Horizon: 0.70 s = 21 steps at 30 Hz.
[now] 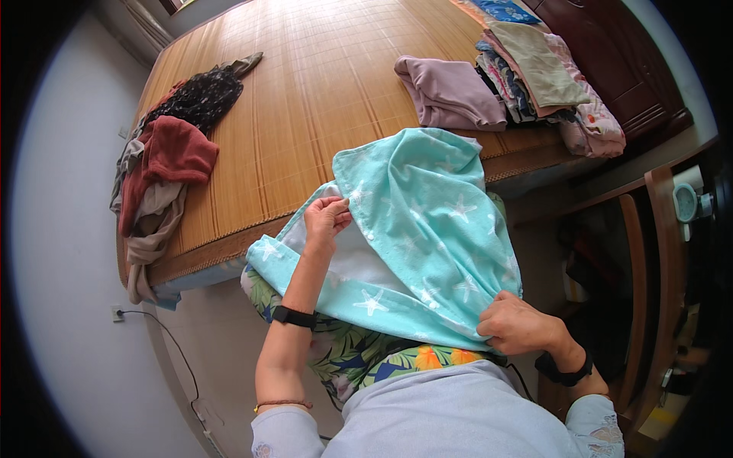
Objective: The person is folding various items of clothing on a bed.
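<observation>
A turquoise cloth with white starfish [424,217] lies loosely gathered over my lap and reaches onto the bed's near edge. Its pale inner side shows at the left, and small white snaps run along one edge. My left hand [327,220] pinches that edge near the cloth's upper left. At the lower right corner, my right hand [515,323] grips a bunched part of the cloth, its fingertips partly hidden.
The bed is covered by a bamboo mat [286,131]. Rumpled clothes, among them a red garment [177,151], lie at its left. Folded mauve clothing [452,94] sits beside a stack of folded clothes [538,68] at the right. A wooden chair or stand [664,257] is at the far right.
</observation>
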{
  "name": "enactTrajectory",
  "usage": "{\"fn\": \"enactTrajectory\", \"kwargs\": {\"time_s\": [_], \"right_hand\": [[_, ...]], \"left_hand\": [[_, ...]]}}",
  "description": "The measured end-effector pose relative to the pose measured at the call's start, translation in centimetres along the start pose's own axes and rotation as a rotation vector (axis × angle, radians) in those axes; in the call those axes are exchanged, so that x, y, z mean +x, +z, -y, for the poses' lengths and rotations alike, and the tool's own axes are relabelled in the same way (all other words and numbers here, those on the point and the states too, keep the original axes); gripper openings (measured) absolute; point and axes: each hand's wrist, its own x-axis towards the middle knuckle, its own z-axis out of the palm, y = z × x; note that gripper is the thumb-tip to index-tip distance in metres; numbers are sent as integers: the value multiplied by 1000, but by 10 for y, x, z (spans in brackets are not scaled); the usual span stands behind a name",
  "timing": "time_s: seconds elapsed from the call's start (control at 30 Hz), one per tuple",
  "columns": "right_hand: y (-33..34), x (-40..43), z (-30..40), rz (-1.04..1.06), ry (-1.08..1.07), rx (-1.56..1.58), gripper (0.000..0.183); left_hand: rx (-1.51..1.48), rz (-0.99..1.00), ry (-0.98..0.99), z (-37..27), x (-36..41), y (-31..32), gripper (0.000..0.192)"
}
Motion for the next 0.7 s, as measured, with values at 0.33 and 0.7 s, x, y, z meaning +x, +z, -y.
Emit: {"fn": "enactTrajectory", "kwargs": {"time_s": [0.33,0.7], "right_hand": [[2,1,-2,5,6,18,4],[5,3,-6,-17,-2,8,4]], "left_hand": [[217,26,16,-14,12,1,20],[258,58,36,-23,-1,-6,23]]}}
